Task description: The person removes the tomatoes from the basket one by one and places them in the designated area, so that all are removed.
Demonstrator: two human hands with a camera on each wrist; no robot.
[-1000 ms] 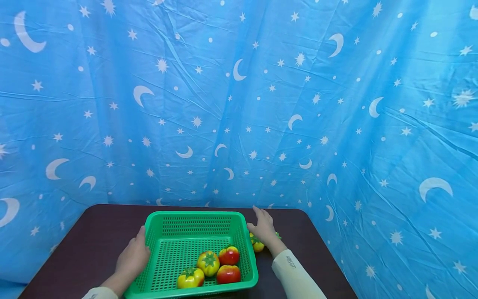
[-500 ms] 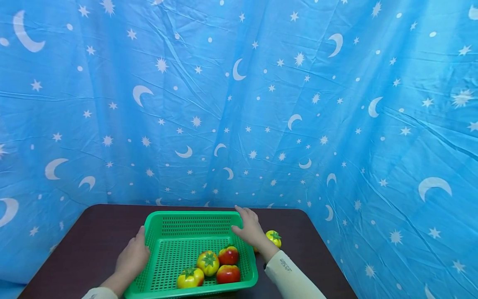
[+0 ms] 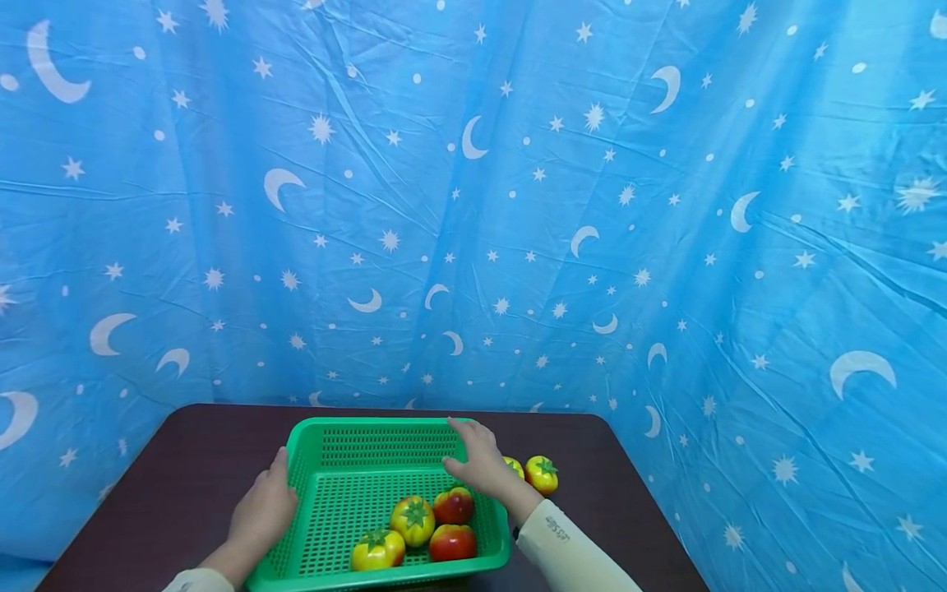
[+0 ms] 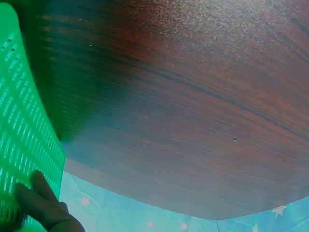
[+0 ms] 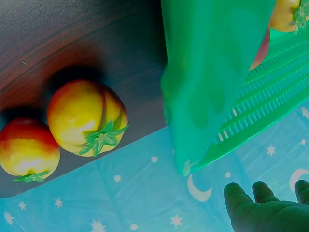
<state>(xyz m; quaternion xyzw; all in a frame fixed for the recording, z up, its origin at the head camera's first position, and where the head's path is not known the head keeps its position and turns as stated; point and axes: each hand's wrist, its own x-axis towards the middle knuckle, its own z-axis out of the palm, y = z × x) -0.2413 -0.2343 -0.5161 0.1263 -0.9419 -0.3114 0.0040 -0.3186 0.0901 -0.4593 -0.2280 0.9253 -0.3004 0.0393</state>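
Observation:
A green plastic basket with slotted walls stands on the table. My left hand holds its left wall near the rim; in the left wrist view two fingers lie against the outside of that wall. Several red-and-yellow tomatoes with green leafy tops are in the basket, toward its near right part. Over the basket's right rim hovers my right hand, fingers spread and nothing in them. Outside the basket, just right of this hand, two tomatoes sit side by side on the table.
The dark brown wooden table has rounded far corners. Behind it and along the right hangs a blue curtain with white moons and stars. The far table edge lies close to the curtain.
My right hand has moved left, from above the two tomatoes on the table to the basket's right rim, so both tomatoes show more. The left hand and the basket stay put.

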